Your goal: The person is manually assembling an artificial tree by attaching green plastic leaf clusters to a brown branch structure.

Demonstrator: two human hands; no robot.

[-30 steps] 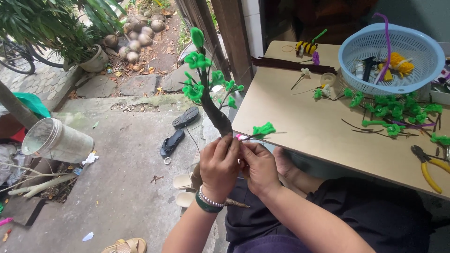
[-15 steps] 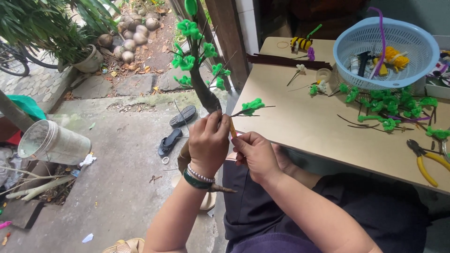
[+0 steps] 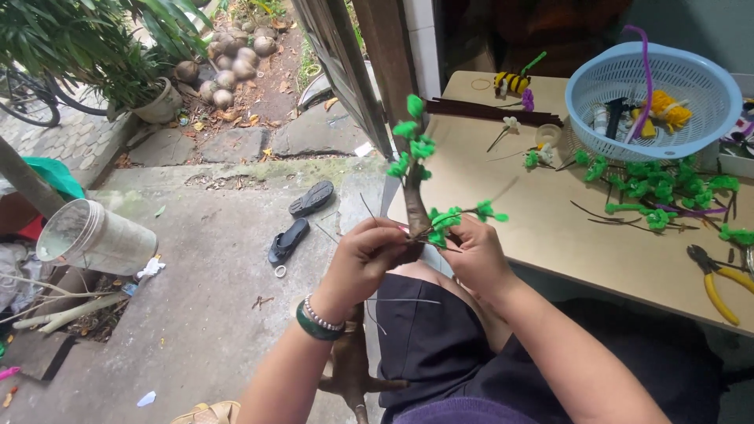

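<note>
— What have you got there?

— A little craft tree (image 3: pixel 415 184): a dark brown wrapped trunk with fuzzy green tufts on thin wire twigs. My left hand (image 3: pixel 367 259) is clenched round the base of the trunk, over my lap at the edge of the table (image 3: pixel 542 235). My right hand (image 3: pixel 475 255) pinches a green-tipped branch (image 3: pixel 459 217) against the trunk.

— Does it feel delicate?

— Light, I'd judge, and springy. The wire should bend easily, and the tufts look soft enough to crush, so the stiff lower trunk seems the place to hold it, not the twigs.

— And around you?

— More green tufted sprigs (image 3: pixel 660 188) lie on the smooth tan tabletop, beside a pale blue plastic basket (image 3: pixel 628 78) with a latticed wall. Yellow-handled pliers (image 3: pixel 715 283) sit near the right edge. A small striped yellow-and-black bee figure (image 3: pixel 512 80) rests at the far side. Below on the rough concrete lie dark sandals (image 3: pixel 300 218).
</note>
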